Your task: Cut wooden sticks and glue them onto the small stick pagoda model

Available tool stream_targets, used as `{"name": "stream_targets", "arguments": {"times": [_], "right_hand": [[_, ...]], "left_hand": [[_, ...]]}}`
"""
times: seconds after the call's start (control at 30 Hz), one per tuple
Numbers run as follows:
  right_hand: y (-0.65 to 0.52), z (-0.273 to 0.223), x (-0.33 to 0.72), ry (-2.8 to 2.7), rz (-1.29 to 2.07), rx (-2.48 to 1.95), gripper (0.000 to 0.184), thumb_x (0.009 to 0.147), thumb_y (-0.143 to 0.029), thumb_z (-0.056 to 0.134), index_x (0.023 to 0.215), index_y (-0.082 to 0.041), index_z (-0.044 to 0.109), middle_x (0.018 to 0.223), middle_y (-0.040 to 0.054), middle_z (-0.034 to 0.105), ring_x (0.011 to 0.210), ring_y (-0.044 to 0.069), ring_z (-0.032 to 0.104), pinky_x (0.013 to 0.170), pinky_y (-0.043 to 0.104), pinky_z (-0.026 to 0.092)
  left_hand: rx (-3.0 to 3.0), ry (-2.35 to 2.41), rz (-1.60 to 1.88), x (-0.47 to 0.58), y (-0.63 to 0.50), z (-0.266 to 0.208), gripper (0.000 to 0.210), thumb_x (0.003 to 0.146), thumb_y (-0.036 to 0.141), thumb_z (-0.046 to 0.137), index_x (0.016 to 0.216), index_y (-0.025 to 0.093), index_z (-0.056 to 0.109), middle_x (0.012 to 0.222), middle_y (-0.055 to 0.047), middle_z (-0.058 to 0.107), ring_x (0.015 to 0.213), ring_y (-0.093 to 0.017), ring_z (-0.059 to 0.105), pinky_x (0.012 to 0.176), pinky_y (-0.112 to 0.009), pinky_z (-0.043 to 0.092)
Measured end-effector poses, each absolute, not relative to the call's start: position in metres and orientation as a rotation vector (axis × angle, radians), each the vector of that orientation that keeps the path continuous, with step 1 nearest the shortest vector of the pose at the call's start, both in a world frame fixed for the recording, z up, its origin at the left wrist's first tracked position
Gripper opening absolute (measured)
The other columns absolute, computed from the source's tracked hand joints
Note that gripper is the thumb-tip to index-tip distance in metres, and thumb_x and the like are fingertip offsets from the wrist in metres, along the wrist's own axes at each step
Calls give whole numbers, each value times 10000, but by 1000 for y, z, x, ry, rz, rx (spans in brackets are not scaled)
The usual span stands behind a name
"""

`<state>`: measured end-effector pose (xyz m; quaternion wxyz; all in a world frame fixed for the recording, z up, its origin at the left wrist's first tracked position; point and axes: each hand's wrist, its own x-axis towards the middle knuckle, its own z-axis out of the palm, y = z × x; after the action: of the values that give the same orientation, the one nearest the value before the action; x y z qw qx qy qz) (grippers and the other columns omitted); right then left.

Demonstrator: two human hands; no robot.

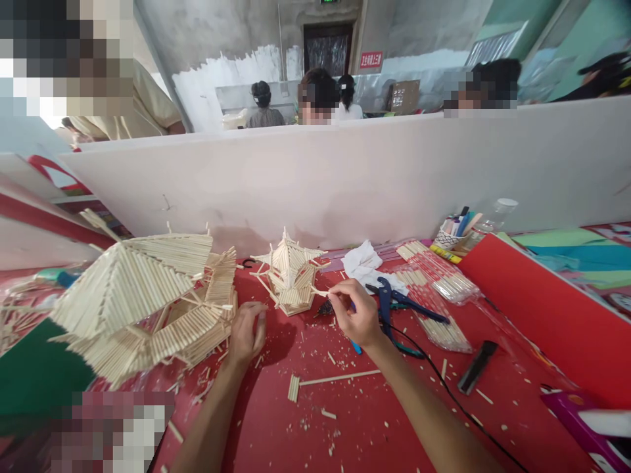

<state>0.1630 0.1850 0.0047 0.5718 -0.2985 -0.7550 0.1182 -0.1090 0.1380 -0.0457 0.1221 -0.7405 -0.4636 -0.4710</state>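
Observation:
My right hand [355, 314] pinches a short, pale wooden stick [321, 293] between thumb and fingertips. The stick's far end reaches the right side of a small stick-built pavilion [288, 272] with a pointed roof, though contact is hard to judge. My left hand [248, 330] hovers or rests over the table, left of the small pavilion, with fingers loosely bent, thumb apart and nothing visible in them. Close beside it on the left stands a larger stick pavilion [133, 282] with a broad slatted roof, tilted toward me.
Blue-handled pliers [385, 302], white tissue [362, 259] and bagged sticks [428, 276] lie right of my hand. A black cable [434, 368] crosses the red table [276, 427] among scraps and a long stick [340, 378]. A white partition [296, 184] stands behind; people are beyond it.

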Motion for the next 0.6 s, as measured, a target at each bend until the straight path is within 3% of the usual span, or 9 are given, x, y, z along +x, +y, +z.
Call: {"name": "stream_targets", "arguments": {"times": [0.2, 0.3, 0.47, 0.6], "right_hand": [[182, 28, 173, -1741, 653, -769, 94, 952, -278, 584, 894, -216, 624, 723, -9, 587, 625, 139, 545, 580, 260, 437], [178, 39, 176, -1867, 728, -700, 91, 943, -271, 606, 882, -216, 645, 776, 2, 637, 687, 146, 583, 628, 264, 454], [158, 54, 170, -2076, 802, -495, 69, 944, -231, 628, 902, -218, 682, 895, 24, 677, 843, 159, 628, 799, 299, 484], [139, 53, 154, -2080, 825, -468, 99, 954, -245, 624, 898, -219, 701, 893, 28, 641, 832, 152, 611, 776, 283, 484]], "left_hand": [[-2331, -1141, -1326, -90, 126, -16, 216, 900, 59, 468, 1037, 188, 575, 840, -40, 633, 735, -155, 583, 691, -279, 483], [-2441, -1118, -1334, -67, 116, 9, 214, 915, 82, 480, 1078, 186, 573, 888, -58, 641, 806, -169, 596, 738, -294, 493], [-2643, -1526, -1396, -40, 94, 37, 200, 992, 224, 472, 1156, 217, 587, 1087, -78, 668, 1040, -198, 619, 921, -350, 493], [-2757, -1632, -1475, -38, 81, 36, 188, 993, 322, 498, 1064, 214, 636, 1035, -69, 685, 990, -205, 626, 898, -362, 500]]}}
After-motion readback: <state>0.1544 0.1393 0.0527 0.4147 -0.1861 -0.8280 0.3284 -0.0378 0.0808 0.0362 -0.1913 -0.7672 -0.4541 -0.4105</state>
